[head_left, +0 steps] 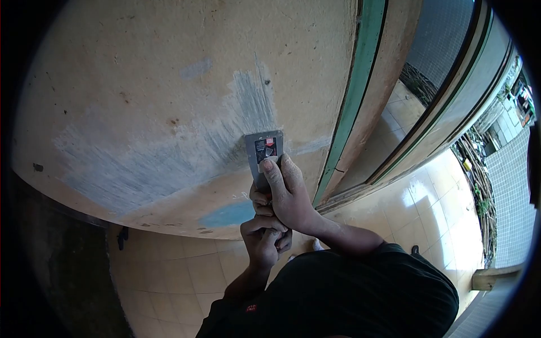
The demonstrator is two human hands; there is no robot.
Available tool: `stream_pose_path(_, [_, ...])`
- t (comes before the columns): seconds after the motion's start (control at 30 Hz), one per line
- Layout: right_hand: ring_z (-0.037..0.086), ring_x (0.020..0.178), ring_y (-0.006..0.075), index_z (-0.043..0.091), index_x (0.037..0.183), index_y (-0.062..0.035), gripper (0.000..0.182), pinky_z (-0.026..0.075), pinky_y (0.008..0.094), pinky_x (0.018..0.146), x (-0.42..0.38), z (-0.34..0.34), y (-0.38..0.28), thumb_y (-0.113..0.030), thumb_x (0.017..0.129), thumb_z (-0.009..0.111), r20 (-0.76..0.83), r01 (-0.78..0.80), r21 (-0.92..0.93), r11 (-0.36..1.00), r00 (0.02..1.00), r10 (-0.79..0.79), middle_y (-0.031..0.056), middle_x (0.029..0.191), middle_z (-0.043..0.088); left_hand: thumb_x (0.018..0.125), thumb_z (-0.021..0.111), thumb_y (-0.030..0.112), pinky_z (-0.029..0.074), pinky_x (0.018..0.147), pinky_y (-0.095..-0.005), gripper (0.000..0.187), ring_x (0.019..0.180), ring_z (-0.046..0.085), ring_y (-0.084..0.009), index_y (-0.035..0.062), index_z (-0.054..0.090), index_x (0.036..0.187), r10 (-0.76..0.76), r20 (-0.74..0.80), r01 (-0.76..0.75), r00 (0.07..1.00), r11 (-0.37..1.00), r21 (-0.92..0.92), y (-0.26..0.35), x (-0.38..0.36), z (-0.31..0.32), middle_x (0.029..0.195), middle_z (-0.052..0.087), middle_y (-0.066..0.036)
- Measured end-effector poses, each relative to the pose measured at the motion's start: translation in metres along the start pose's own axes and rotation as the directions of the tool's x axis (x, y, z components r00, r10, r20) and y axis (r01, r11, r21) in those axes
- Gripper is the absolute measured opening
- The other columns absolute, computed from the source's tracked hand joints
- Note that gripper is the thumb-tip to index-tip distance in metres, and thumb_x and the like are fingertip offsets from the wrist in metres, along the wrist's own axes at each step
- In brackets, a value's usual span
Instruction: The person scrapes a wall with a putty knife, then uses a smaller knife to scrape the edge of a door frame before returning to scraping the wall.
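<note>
Right hand (290,200) has its fingers closed on that flat grey metal scraper (253,153), thumb over the sticker, blade poking out toward 12 o'clock by the tan wall (163,101). Left hand (264,242)'s curled at 6 o'clock, can't tell around what.

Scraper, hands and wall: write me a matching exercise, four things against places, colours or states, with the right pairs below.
1. Scraper
2. Right hand
3. Left hand
4. Long strip beside the wall opening

A. Closed, the nearer of the two hands to the dark shirt
B. Green
C. Grey, with a dark label on its face
D. Thumb laid on the tool's face

Right pairs: 1-C, 2-D, 3-A, 4-B
</note>
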State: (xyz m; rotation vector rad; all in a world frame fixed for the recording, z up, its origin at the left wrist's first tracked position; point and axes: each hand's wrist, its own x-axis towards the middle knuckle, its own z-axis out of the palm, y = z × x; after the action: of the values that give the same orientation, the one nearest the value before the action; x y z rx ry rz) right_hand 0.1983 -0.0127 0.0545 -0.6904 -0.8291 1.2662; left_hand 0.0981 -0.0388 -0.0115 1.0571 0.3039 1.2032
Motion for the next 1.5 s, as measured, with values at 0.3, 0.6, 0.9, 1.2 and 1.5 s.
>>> stream_pose_path(0.3, [0.035,0.046,0.0052,0.036,0.094,-0.0074,0.016,0.026,0.0205,0.037,0.003,0.000,0.001,-0.022,0.100,0.039,-0.005,0.046,-0.027,0.999,0.999,-0.046,0.0008,0.062,0.038,0.087,0.047,-0.006,0.028,0.034,-0.0207,0.012,0.042,0.041,-0.0082,-0.0042,0.053,0.077,-0.075,-0.055,0.068,0.996,0.990,-0.119,0.012,0.003,0.007,0.062,0.044,-0.006])
stream_pose_path(0.6, [0.035,0.047,0.0056,0.035,0.092,-0.0084,0.016,0.027,0.0205,0.037,-0.005,-0.010,0.012,-0.022,0.100,0.039,-0.052,-0.022,0.036,0.999,0.998,0.024,0.0013,0.062,0.039,0.089,0.049,0.003,0.026,0.030,-0.0202,0.015,0.038,0.037,-0.0078,0.0004,0.049,0.074,-0.117,-0.087,0.118,0.989,0.993,0.002,0.001,-0.009,0.010,0.058,0.040,-0.004])
stream_pose_path(0.9, [0.037,0.044,0.0073,0.036,0.091,-0.0057,0.019,0.031,0.0218,0.039,-0.007,-0.019,0.012,-0.022,0.100,0.038,-0.026,-0.062,0.008,0.998,0.998,0.062,0.0028,0.056,0.041,0.091,0.048,0.006,0.024,0.028,-0.0201,0.016,0.038,0.036,-0.0075,0.0016,0.048,0.075,-0.087,-0.130,0.094,0.988,0.995,0.043,-0.009,-0.016,0.015,0.058,0.038,-0.004])
stream_pose_path(1.2, [0.037,0.043,0.0073,0.036,0.091,-0.0068,0.019,0.031,0.0218,0.038,-0.004,-0.017,0.008,-0.023,0.101,0.037,-0.012,-0.040,-0.049,0.998,0.999,0.040,0.0031,0.055,0.041,0.090,0.045,0.003,0.025,0.029,-0.0193,0.016,0.038,0.034,-0.0064,0.0028,0.048,0.075,-0.037,-0.114,0.045,0.993,0.996,0.073,-0.008,-0.011,0.018,0.058,0.037,-0.002])
stream_pose_path(1.5, [0.039,0.044,0.0077,0.036,0.089,-0.0063,0.020,0.033,0.0225,0.039,-0.007,-0.014,0.003,-0.023,0.100,0.038,-0.030,-0.059,-0.060,0.996,0.998,0.057,0.0031,0.055,0.042,0.093,0.046,0.007,0.025,0.028,-0.0190,0.017,0.038,0.035,-0.0062,0.0031,0.049,0.077,-0.038,-0.095,0.035,0.995,0.999,-0.034,-0.008,-0.013,0.023,0.058,0.037,-0.002])
